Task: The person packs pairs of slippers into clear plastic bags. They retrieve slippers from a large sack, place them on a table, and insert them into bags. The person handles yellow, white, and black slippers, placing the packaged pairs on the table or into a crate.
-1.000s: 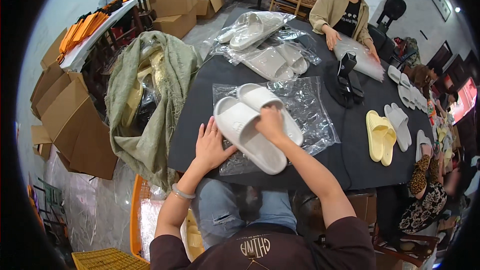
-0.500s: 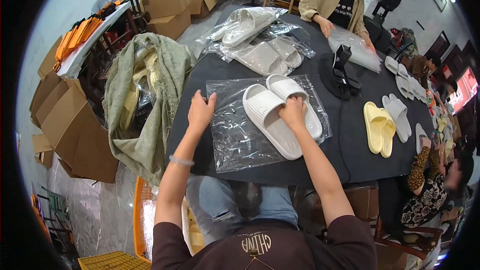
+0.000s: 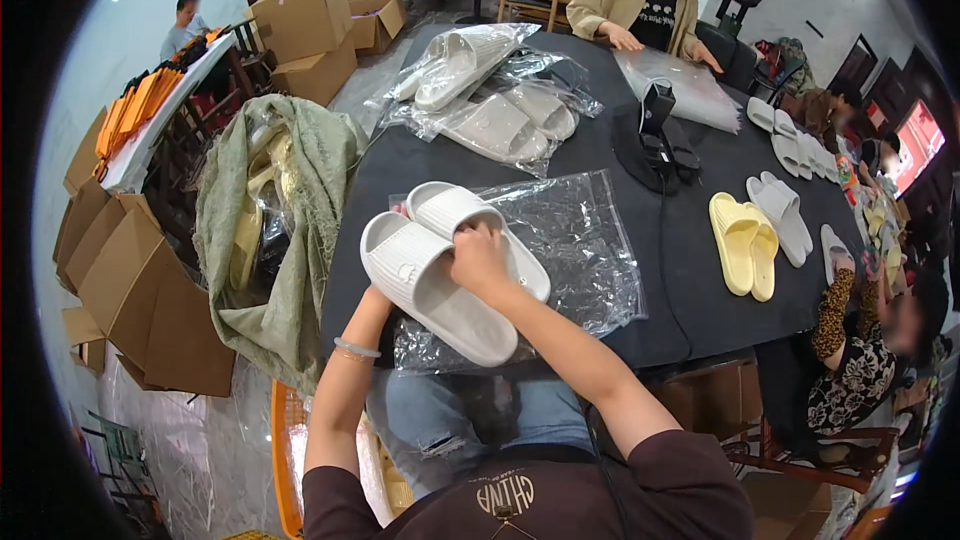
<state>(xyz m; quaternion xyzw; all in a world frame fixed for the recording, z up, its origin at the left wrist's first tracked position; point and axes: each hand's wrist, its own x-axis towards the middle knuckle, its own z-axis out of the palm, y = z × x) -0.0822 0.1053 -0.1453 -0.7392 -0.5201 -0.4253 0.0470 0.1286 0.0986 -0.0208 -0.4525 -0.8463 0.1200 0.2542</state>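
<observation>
A pair of light grey slide slippers (image 3: 412,252) with ribbed straps is tilted over the near left part of the black table. My right hand (image 3: 478,258) is closed on both, its fingers tucked in at the straps where the slippers meet. Most of my left hand (image 3: 374,304) is behind the slippers, so its fingers are hidden. Beneath and to the right of the pair lies a clear plastic bag (image 3: 585,250), flat and crinkled on the cloth.
Bagged grey slippers (image 3: 480,125) are piled at the far side. A black stand (image 3: 655,145) with a cable is right of centre. Yellow slippers (image 3: 742,245) and grey slippers (image 3: 780,218) line the right. A co-worker's hands (image 3: 622,37) rest by stacked plastic bags (image 3: 680,90). A green sack (image 3: 280,240) stands left.
My right hand has brought the slippers left and toward me, off the middle of the bag. My left hand has gone from beside the bag to behind the slippers.
</observation>
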